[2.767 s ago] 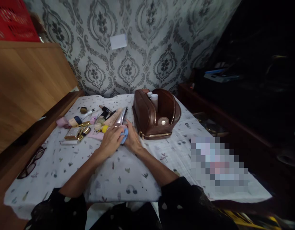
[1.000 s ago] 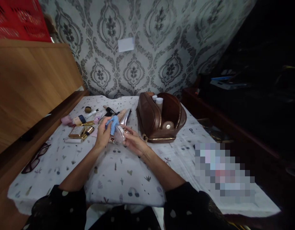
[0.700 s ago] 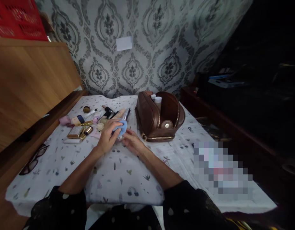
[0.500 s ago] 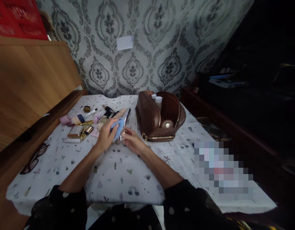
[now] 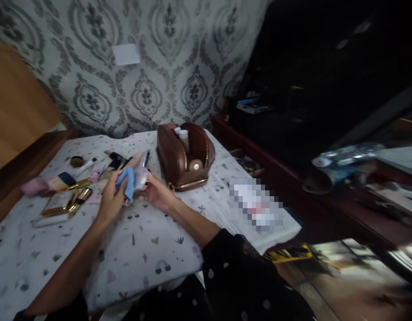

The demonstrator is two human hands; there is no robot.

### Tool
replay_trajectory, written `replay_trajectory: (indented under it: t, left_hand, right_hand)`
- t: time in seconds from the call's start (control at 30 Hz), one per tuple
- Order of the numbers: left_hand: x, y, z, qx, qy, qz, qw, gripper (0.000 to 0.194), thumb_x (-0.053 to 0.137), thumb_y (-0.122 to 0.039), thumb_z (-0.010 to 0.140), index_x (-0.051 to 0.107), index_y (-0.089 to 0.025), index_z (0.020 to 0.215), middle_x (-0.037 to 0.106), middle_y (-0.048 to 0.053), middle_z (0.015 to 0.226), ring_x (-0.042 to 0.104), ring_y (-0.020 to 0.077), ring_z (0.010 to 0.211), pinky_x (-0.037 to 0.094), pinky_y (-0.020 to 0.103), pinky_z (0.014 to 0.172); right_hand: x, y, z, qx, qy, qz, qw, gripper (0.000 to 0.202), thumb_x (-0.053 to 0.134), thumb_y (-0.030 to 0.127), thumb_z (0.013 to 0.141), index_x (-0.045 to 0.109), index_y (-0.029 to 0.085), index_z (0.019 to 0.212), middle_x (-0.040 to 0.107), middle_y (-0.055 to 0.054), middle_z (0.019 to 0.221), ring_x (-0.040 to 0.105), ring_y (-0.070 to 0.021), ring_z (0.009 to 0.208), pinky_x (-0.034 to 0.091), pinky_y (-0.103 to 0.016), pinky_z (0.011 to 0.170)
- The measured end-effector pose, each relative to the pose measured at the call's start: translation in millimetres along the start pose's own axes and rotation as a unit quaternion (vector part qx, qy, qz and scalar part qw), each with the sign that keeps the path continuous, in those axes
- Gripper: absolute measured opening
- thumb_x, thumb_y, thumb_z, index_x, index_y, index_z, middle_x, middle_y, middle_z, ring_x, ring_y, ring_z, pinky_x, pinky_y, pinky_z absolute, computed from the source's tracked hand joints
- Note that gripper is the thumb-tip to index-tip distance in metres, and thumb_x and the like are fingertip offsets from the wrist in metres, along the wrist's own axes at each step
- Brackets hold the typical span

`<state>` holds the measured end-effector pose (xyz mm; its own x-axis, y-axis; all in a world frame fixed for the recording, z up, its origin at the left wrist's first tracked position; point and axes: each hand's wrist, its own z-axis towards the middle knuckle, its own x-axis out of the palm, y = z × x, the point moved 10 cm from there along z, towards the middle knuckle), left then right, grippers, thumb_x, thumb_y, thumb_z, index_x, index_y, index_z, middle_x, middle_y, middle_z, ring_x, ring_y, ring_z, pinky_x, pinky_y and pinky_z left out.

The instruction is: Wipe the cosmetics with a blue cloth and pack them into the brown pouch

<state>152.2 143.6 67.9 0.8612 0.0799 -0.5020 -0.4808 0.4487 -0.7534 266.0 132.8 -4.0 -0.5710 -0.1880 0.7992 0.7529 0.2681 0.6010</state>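
Observation:
My left hand (image 5: 111,196) is closed on a blue cloth (image 5: 127,182), which is bunched against a small pale, shiny object (image 5: 140,177). From the other side, the fingers of my right hand (image 5: 157,192) grip that same object. Its kind is blurred and partly covered by the cloth. Both hands are above the white printed tablecloth (image 5: 139,249). Just beyond them lies a loose group of makeup items, among them a gold-and-black tube (image 5: 81,199) and a round dark brush (image 5: 77,161). To the right, a brown leather toiletry bag (image 5: 172,154) stands open with white-capped bottles (image 5: 183,138) inside.
A gold-edged compact (image 5: 57,203) and a pink item (image 5: 35,186) lie at the left, near a wooden panel (image 5: 22,107). A pixelated patch covers something on the table's right side. Beyond that edge are a dark red ledge (image 5: 279,191) and a plastic bottle (image 5: 346,160).
The view has swung to the right, so the table and bag appear further left. The pale object now shows more beside the cloth; both hands keep their hold.

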Motion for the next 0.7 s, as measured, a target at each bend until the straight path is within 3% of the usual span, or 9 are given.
replay_trajectory:
  t: [0.13,0.23,0.33,0.43,0.7]
  left_hand:
    - [5.6,-9.4,-1.6,-0.001,0.039,-0.006,0.999,0.048,0.053,-0.055,0.088,0.053,-0.025,0.125,0.061,0.007,0.118,0.06,0.0237,0.105,0.052,0.034,0.088]
    - [17.3,-15.7,-4.3,0.003,0.086,-0.043,0.995,0.07,0.064,-0.056,0.079,0.043,-0.024,0.138,0.055,0.009,0.131,0.059,0.0265,0.113,0.053,0.037,0.092]
    - [17.3,-16.9,-2.3,0.01,0.072,-0.044,0.996,0.076,0.072,-0.054,0.072,0.045,-0.023,0.136,0.058,0.01,0.129,0.06,0.0289,0.113,0.054,0.041,0.093]
    - [12.5,-11.2,2.2,0.002,0.051,-0.03,0.998,0.071,0.075,-0.055,0.068,0.053,-0.025,0.128,0.063,0.009,0.119,0.064,0.0296,0.103,0.057,0.043,0.088]
    - [2.1,4.9,8.8,-0.022,0.046,-0.023,0.998,0.076,0.078,-0.057,0.062,0.057,-0.024,0.127,0.065,0.008,0.113,0.065,0.0283,0.093,0.058,0.043,0.081]
  right_hand:
    - [2.3,4.4,-1.1,-0.007,-0.004,0.024,1.0,0.045,0.085,0.049,0.067,0.059,0.024,0.095,0.066,0.005,0.08,0.064,-0.0113,0.071,0.054,-0.02,0.06]
    - [4.2,11.6,-2.0,-0.033,0.005,0.054,0.998,0.056,0.093,0.042,0.055,0.06,0.022,0.095,0.067,0.006,0.081,0.065,-0.0107,0.071,0.057,-0.023,0.068]
    - [5.6,10.0,-1.5,-0.03,0.021,0.058,0.998,0.067,0.097,0.034,0.045,0.057,0.022,0.098,0.069,0.006,0.081,0.067,-0.0122,0.073,0.059,-0.025,0.069]
    - [5.8,6.0,-0.3,-0.024,0.03,0.044,0.998,0.069,0.097,0.031,0.047,0.054,0.023,0.1,0.07,0.006,0.084,0.069,-0.0125,0.073,0.059,-0.029,0.073]
    - [5.8,8.3,0.6,-0.017,0.055,0.045,0.997,0.054,0.084,0.056,0.065,0.051,0.023,0.093,0.067,0.005,0.079,0.071,-0.0181,0.075,0.059,-0.038,0.078]
